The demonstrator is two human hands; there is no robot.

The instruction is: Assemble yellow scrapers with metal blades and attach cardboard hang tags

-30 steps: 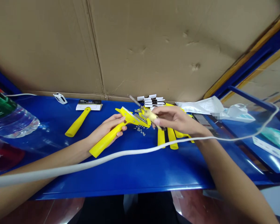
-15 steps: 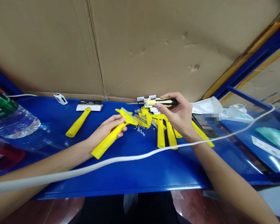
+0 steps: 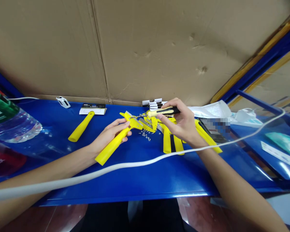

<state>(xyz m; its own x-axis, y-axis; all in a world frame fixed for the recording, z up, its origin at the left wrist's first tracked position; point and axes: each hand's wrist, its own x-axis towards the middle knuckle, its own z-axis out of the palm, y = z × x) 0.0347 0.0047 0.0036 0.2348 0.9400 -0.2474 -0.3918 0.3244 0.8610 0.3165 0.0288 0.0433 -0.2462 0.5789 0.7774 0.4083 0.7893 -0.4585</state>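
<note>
My left hand (image 3: 114,132) is closed around a yellow scraper (image 3: 111,145), just below its head, where a metal blade shows along the top edge. In my right hand (image 3: 180,120) is a screwdriver (image 3: 163,111) with a cream and black handle, held almost level. Its tip points left and reaches the screw area on the scraper's head; I cannot tell if it sits in a screw. Small screws and nuts (image 3: 146,134) lie scattered beside the scraper. Behind them are loose yellow head parts and metal blades (image 3: 147,124). Several yellow handles (image 3: 167,141) lie below my right hand.
A scraper with a black and white cover (image 3: 81,127) lies at left, near a white plastic piece (image 3: 63,102). Bottles (image 3: 14,119) stand far left. A white cable (image 3: 135,163) crosses in front. A phone (image 3: 214,130) and white packaging (image 3: 212,109) are at right.
My right hand has moved left and slightly down, bringing the screwdriver's tip from above the pile to the scraper's head. My left hand and the scraper have hardly moved.
</note>
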